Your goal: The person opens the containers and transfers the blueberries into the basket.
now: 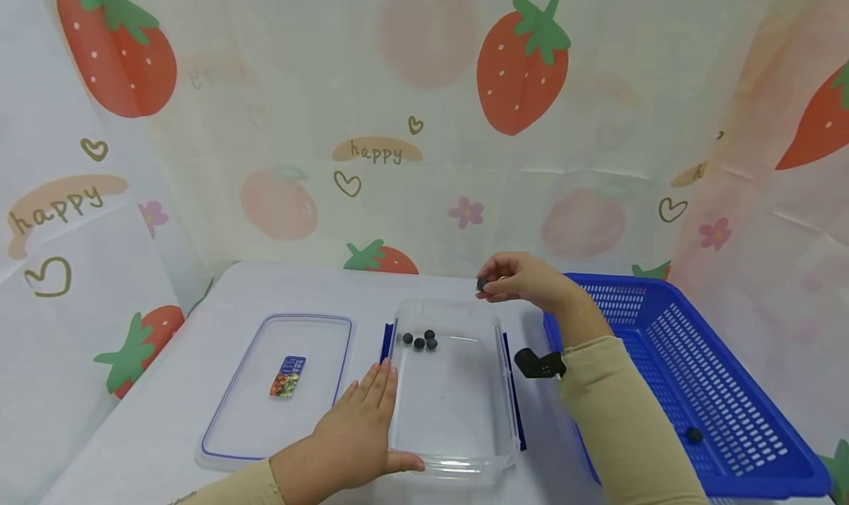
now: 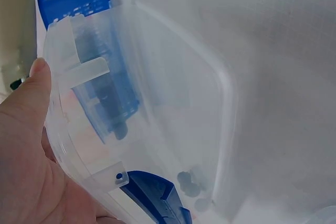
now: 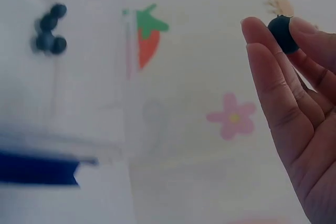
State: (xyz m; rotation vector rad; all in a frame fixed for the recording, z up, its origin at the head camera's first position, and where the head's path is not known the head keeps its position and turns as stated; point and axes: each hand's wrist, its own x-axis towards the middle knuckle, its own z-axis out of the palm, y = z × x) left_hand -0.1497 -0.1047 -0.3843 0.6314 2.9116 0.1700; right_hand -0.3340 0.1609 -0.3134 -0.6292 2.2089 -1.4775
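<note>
A clear plastic container [image 1: 458,446] with blue side clips stands on the white table, with several dark round berries [image 1: 419,340] in its far left corner. My right hand [image 1: 524,278] hovers over the container's far right corner and pinches one dark berry [image 1: 481,284] at its fingertips; the right wrist view shows that berry [image 3: 283,32] between finger and thumb. My left hand [image 1: 361,431] lies flat against the container's near left wall [image 2: 68,145], fingers straight, thumb along the front rim.
The container's clear lid [image 1: 278,387] lies to the left with a small coloured label [image 1: 288,376] on it. A blue slatted basket [image 1: 703,387] stands at the right, one dark berry [image 1: 693,435] inside. A strawberry-print cloth hangs behind.
</note>
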